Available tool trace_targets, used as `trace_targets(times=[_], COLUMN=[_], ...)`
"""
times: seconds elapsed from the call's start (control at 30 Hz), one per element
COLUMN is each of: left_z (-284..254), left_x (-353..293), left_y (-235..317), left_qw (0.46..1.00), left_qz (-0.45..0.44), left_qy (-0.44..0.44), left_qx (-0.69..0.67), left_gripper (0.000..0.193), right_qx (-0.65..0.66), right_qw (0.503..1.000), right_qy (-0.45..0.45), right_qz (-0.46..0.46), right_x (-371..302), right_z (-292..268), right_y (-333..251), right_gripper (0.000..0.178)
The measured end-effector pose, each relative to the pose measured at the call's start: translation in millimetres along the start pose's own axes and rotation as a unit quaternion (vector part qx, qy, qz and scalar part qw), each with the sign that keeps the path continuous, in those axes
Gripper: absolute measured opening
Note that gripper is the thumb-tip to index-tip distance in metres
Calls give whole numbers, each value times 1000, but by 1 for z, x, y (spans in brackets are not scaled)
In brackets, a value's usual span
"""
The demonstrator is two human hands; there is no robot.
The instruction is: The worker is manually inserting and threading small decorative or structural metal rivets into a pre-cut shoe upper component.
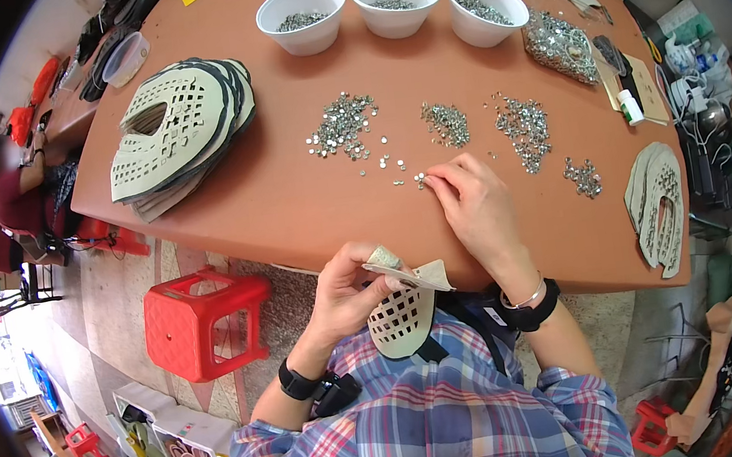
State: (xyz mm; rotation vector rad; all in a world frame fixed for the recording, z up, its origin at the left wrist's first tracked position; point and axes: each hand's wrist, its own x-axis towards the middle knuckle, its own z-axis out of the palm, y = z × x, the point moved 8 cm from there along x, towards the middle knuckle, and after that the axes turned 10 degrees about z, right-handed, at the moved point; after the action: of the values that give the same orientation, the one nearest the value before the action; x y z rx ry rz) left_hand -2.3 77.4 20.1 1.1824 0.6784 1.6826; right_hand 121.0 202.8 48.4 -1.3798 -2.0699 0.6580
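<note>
My left hand (348, 295) is closed on a cream shoe upper (399, 322) with rows of cut-out square holes, held over my lap below the table edge. Its top edge is folded over at my thumb; a dark tab shows at its lower end. My right hand (476, 202) rests at the table with thumb and forefinger pinched together. Small shiny studs (420, 177) lie right at those fingertips; whether one is gripped is too small to tell. Just beyond are a loose pile of silver studs (343, 124) and a smaller pile of stones (446, 124).
Three white bowls (305, 46) of studs line the far side of the brown table (309, 208). Stacked uppers (175, 101) lie left, more uppers (656, 213) right, near a bag of stones (560, 48). A red stool (184, 330) stands left; a person (19, 191) sits beyond.
</note>
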Motion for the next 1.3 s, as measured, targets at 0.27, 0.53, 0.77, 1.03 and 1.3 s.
trace_targets(times=[0.27, 0.53, 0.77, 1.03, 1.3], left_z=[10, 8, 11, 10, 11], left_x=[6, 8, 12, 11, 14], left_y=[16, 23, 25, 26, 29], left_qw=[987, 985, 985, 981, 973], left_qz=[90, 91, 83, 80, 96], left_qy=[-47, -37, -41, -33, -52], left_qx=[128, 139, 147, 173, 203], left_gripper=[24, 27, 27, 28, 27], right_qx=[20, 388, 411, 386, 401], right_qw=[999, 862, 853, 874, 865], right_qy=[-28, -296, -299, -275, -276], right_qz=[-33, 137, 121, 102, 122], right_x=[-8, -58, -62, -65, -66], right_z=[4, 2, -2, -6, -6], right_y=[0, -23, -28, -29, -29], right_gripper=[8, 8, 8, 9, 8])
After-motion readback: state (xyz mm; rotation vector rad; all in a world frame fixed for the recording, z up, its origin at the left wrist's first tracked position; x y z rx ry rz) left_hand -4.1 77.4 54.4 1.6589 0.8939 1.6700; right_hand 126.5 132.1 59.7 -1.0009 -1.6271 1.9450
